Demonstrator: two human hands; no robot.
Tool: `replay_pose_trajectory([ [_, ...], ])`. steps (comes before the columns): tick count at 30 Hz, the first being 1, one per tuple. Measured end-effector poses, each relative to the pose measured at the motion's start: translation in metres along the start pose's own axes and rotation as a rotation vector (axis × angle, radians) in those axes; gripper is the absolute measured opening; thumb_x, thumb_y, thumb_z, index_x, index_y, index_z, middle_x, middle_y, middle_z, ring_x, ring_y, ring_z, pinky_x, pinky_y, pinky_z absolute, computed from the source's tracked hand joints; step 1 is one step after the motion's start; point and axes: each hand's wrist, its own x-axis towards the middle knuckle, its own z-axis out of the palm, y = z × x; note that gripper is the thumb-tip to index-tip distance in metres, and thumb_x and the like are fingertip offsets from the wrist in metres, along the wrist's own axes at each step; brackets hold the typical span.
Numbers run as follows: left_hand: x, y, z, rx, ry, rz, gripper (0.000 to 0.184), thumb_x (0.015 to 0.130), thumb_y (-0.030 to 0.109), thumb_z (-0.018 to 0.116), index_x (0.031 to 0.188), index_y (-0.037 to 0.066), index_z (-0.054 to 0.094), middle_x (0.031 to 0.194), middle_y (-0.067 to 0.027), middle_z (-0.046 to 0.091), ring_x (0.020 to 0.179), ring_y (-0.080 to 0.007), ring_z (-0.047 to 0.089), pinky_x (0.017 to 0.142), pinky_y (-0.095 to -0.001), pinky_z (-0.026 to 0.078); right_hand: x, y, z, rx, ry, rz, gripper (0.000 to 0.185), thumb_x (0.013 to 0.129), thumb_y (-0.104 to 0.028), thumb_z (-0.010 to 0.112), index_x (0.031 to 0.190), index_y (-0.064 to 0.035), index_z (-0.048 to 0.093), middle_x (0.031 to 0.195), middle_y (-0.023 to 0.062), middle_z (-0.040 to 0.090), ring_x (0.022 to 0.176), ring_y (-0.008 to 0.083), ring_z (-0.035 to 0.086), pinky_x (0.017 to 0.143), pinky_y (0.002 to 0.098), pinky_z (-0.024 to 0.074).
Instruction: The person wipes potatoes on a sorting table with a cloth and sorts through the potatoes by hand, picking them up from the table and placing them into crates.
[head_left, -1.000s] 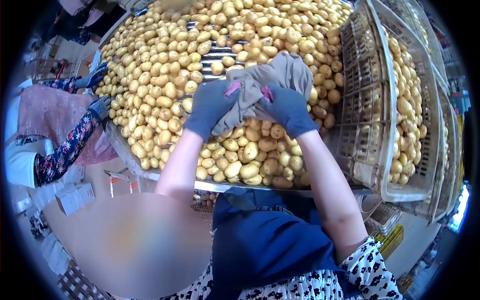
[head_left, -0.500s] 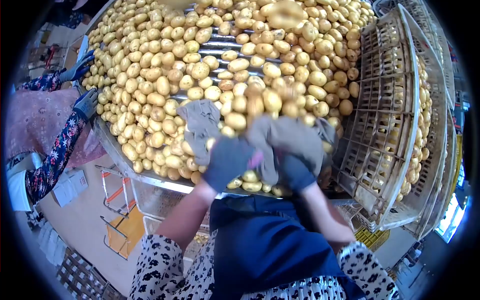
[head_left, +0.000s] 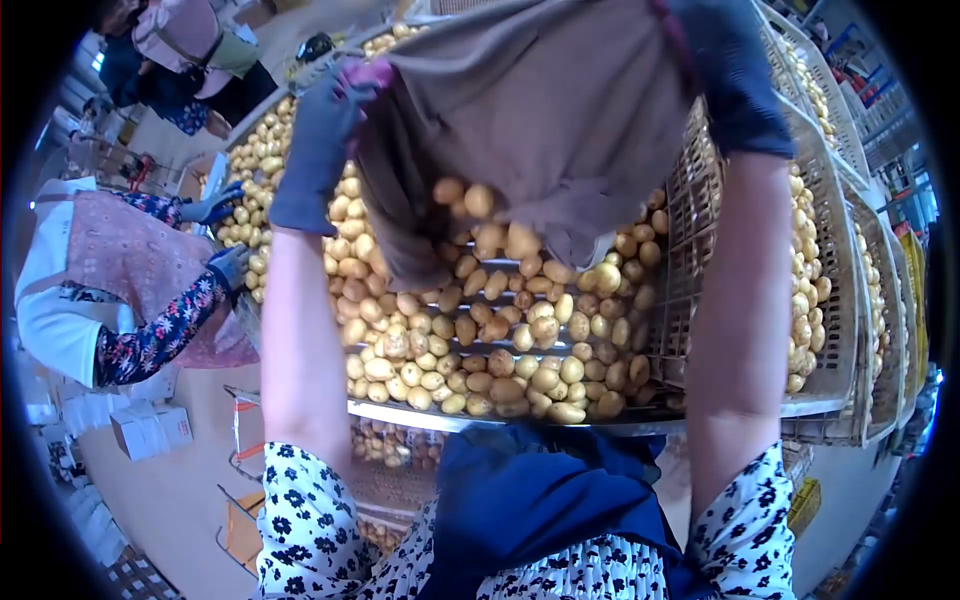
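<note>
Brown cloth (head_left: 570, 100) hangs over potatoes (head_left: 505, 388), left grip (head_left: 322, 145) and right grip (head_left: 735, 75) each clamped on its edge; even tension serves best.

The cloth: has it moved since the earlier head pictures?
Yes: the cloth has moved forward, farther from the near metal edge, and now spreads between the left hand and right hand.

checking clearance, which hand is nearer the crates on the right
Right. The right hand is beside the crates; the left hand is across the cloth, farther away.
</note>
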Motion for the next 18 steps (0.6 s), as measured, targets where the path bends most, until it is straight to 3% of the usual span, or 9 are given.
replay_pose_trajectory([
  [4, 0.021, 0.125, -0.033, 0.34, 0.069, 0.638, 0.033, 0.09, 0.02, 0.059, 0.118, 0.005, 0.058, 0.094, -0.0011, 0.066, 0.082, -0.0152, 0.061, 0.073, -0.0293, 0.047, 0.021, -0.071, -0.07, -0.212, 0.306, -0.367, 0.017, 0.09, -0.02, 0.062, 0.083, -0.0049, 0.065, 0.067, -0.0054, 0.055, 0.064, 0.0035, 0.047, 0.057, 0.0214, 0.0394],
  [6, -0.011, 0.217, 0.005, -0.191, 0.124, 0.612, 0.033, 0.094, 0.029, 0.053, 0.106, 0.0, 0.062, 0.095, -0.0125, 0.067, 0.083, -0.0212, 0.065, 0.073, -0.0302, 0.052, 0.034, -0.073, -0.105, 0.116, 0.148, -0.38, 0.013, 0.089, -0.02, 0.064, 0.089, -0.0072, 0.066, 0.07, -0.0067, 0.056, 0.063, 0.0039, 0.047, 0.056, 0.0217, 0.0398],
  [7, -0.004, 0.241, -0.009, -0.173, 0.011, 0.583, 0.026, 0.092, 0.018, 0.058, 0.109, 0.0, 0.059, 0.095, -0.0051, 0.064, 0.082, -0.011, 0.06, 0.071, -0.0238, 0.05, 0.019, -0.079, -0.103, 0.169, 0.052, -0.296, 0.022, 0.086, -0.021, 0.067, 0.1, -0.007, 0.058, 0.084, -0.0036, 0.053, 0.076, 0.0075, 0.046, 0.066, 0.0246, 0.0393],
  [8, -0.014, 0.246, -0.001, -0.292, 0.021, 0.754, 0.023, 0.093, 0.018, 0.058, 0.106, -0.001, 0.06, 0.092, -0.0046, 0.065, 0.081, -0.0111, 0.06, 0.071, -0.0252, 0.051, -0.002, -0.084, -0.095, 0.225, -0.052, -0.22, 0.038, 0.082, -0.021, 0.07, 0.111, -0.0068, 0.05, 0.097, -0.0006, 0.051, 0.088, 0.0111, 0.045, 0.075, 0.0276, 0.0388],
  [11, -0.018, 0.27, 0.035, -0.445, -0.219, 0.681, 0.036, 0.089, 0.02, 0.064, 0.118, 0.0, 0.055, 0.101, -0.0068, 0.063, 0.082, -0.0102, 0.059, 0.072, -0.025, 0.051, -0.069, -0.086, -0.077, 0.267, -0.391, 0.006, 0.092, 0.07, -0.023, 0.078, 0.145, -0.0063, 0.027, 0.138, 0.0086, 0.044, 0.126, 0.0218, 0.043, 0.103, 0.0363, 0.0372],
  [13, -0.059, 0.261, 0.074, 0.111, 0.112, 0.946, 0.028, 0.082, 0.031, 0.064, 0.077, 0.006, 0.052, 0.078, -0.0114, 0.06, 0.069, -0.032, 0.056, 0.064, -0.0396, 0.044, -0.112, -0.064, -0.036, 0.163, -0.306, -0.037, 0.067, 0.077, -0.016, 0.072, 0.134, -0.0042, 0.039, 0.13, 0.0079, 0.049, 0.119, 0.0178, 0.047, 0.095, 0.0324, 0.0431],
  [15, -0.086, 0.229, 0.095, 0.359, -0.228, 1.004, 0.038, 0.084, 0.029, 0.065, 0.115, 0.008, 0.058, 0.105, -0.014, 0.059, 0.098, -0.0349, 0.055, 0.081, -0.0445, 0.043, -0.142, -0.035, 0.006, -0.011, -0.057, -0.132, 0.043, 0.084, -0.01, 0.066, 0.123, -0.0022, 0.051, 0.122, 0.0072, 0.054, 0.111, 0.0138, 0.051, 0.087, 0.0284, 0.049],
  [17, -0.113, 0.203, 0.11, 0.523, -0.295, 0.908, 0.045, 0.084, 0.032, 0.066, 0.121, 0.009, 0.055, 0.117, -0.0153, 0.055, 0.107, -0.0346, 0.053, 0.088, -0.0432, 0.043, -0.151, -0.019, 0.009, 0.934, -0.195, 0.063, 0.036, 0.088, -0.01, 0.061, 0.122, -0.003, 0.052, 0.119, 0.0069, 0.054, 0.108, 0.0156, 0.053, 0.086, 0.0294, 0.0491],
  [18, -0.124, 0.192, 0.115, 0.383, -0.275, 0.823, 0.048, 0.083, 0.03, 0.067, 0.124, 0.008, 0.053, 0.121, -0.0163, 0.053, 0.111, -0.0345, 0.051, 0.093, -0.0426, 0.041, -0.151, -0.008, 0.0, 0.908, -0.309, 0.269, 0.034, 0.088, -0.01, 0.061, 0.12, -0.0033, 0.053, 0.117, 0.0073, 0.056, 0.107, 0.017, 0.054, 0.086, 0.0304, 0.049],
])
